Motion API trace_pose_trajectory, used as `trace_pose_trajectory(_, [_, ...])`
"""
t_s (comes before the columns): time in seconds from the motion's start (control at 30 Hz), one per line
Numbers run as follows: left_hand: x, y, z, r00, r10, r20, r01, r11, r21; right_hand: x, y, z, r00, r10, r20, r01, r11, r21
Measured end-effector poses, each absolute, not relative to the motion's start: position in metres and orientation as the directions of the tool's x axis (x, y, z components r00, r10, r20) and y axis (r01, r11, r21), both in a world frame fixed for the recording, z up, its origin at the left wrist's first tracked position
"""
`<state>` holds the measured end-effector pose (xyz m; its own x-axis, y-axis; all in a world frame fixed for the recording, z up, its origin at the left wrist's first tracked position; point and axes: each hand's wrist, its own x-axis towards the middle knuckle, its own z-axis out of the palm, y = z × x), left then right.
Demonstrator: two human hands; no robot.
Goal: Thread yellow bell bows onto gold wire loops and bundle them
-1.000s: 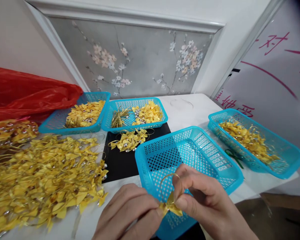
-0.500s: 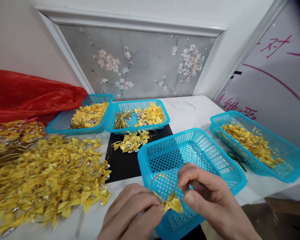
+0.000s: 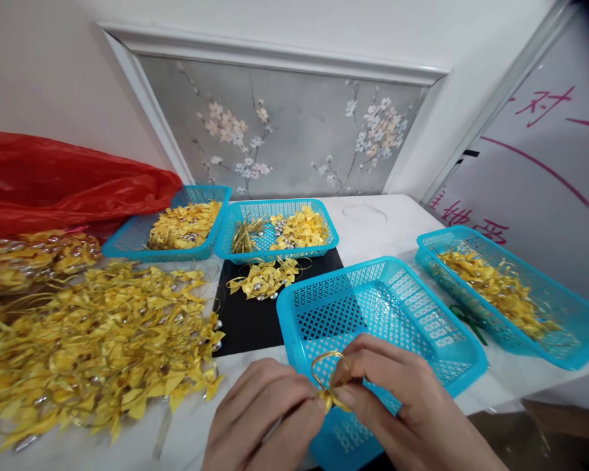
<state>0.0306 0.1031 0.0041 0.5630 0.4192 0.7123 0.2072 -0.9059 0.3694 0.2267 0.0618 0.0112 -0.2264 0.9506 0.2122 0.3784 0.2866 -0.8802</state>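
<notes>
Both hands meet over the near part of a blue plastic basket (image 3: 442, 324). Between them is a small yellow ribbon ornament (image 3: 330, 400) with a thin gold cord loop standing up from it. My left hand (image 3: 269, 412) pinches the ornament from the left, its fingers curled. From the right, my right hand (image 3: 397, 392) has thumb and fingertips closed on the ornament and the base of its loop. The fingers hide most of the ornament.
A wide heap of yellow ornaments (image 3: 112, 340) covers the table's left. Behind stand two blue baskets (image 3: 275, 254) (image 3: 122, 248) with more pieces, beside a red plastic bag (image 3: 69, 186). A small pile (image 3: 267, 278) lies on a black mat (image 3: 245, 327). Another filled basket (image 3: 576, 340) is at right, near green-handled scissors (image 3: 471, 322).
My right hand has moved left and closed on the ornament, where before it was just apart from it. My left hand keeps its pinch. The view has shifted slightly.
</notes>
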Motion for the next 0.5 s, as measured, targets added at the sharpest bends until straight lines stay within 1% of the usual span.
trace_pose_trajectory(0.13, [0.032, 0.105, 0.003, 0.542, 0.42, 0.728, 0.18, -0.904, 0.387, 0.227, 0.064, 0.012, -0.228, 0.954, 0.197, 0.371, 0.272, -0.888])
trace_pose_trajectory(0.23, [0.031, 0.104, 0.0, 0.54, 0.458, 0.706, 0.188, -0.884, 0.428, 0.229, 0.064, 0.012, -0.207, 0.956, 0.209, 0.376, 0.275, -0.885])
trace_pose_trajectory(0.3, [0.029, 0.1, -0.002, 0.531, 0.487, 0.694, 0.192, -0.866, 0.461, 0.232, 0.063, 0.01, -0.192, 0.956, 0.22, 0.409, 0.282, -0.868])
trace_pose_trajectory(0.37, [0.029, 0.095, -0.004, 0.511, 0.551, 0.66, 0.183, -0.82, 0.543, 0.234, 0.061, 0.005, -0.204, 0.951, 0.231, 0.441, 0.3, -0.846])
trace_pose_trajectory(0.4, [0.028, 0.093, -0.005, 0.496, 0.603, 0.624, 0.182, -0.776, 0.604, 0.235, 0.06, 0.002, -0.206, 0.949, 0.236, 0.45, 0.307, -0.839])
trace_pose_trajectory(0.47, [0.027, 0.086, -0.006, 0.471, 0.734, 0.49, 0.208, -0.632, 0.746, 0.236, 0.058, -0.005, -0.174, 0.954, 0.245, 0.459, 0.298, -0.837])
trace_pose_trajectory(0.5, [0.025, 0.083, -0.007, 0.436, 0.805, 0.401, 0.233, -0.532, 0.814, 0.235, 0.057, -0.008, -0.147, 0.958, 0.245, 0.461, 0.285, -0.84])
